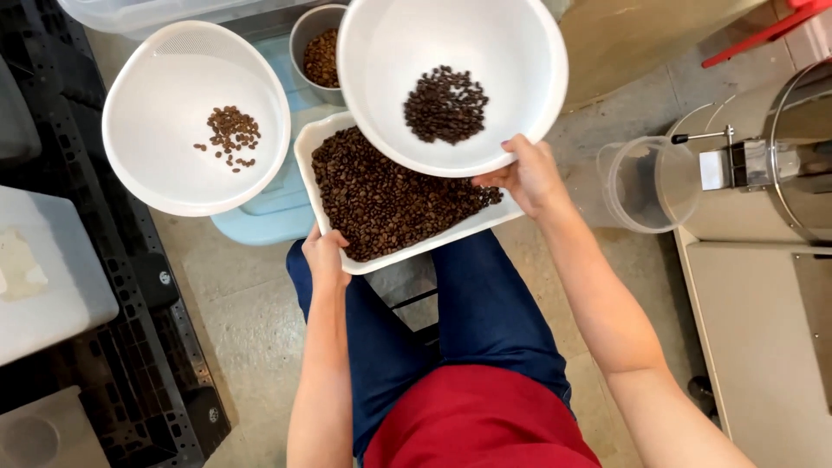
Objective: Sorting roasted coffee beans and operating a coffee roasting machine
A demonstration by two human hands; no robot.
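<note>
My right hand (pixel 529 176) grips the near rim of a white round bowl (pixel 520 52) held in the air, with a small heap of dark coffee beans (pixel 445 105) in it. The bowl hangs over the far right part of a white rectangular tray (pixel 305 152) spread with dark coffee beans (pixel 381 195). The tray rests on my lap. My left hand (pixel 325 256) holds the tray's near left corner, thumb on the rim.
A second white bowl (pixel 156 165) with a few lighter beans (pixel 230 135) sits on a pale blue lidded bin (pixel 277 217) at the left. Behind stands a metal cup of beans (pixel 319 54). A clear plastic jug (pixel 646 184) and a steel machine (pixel 797 147) are at the right.
</note>
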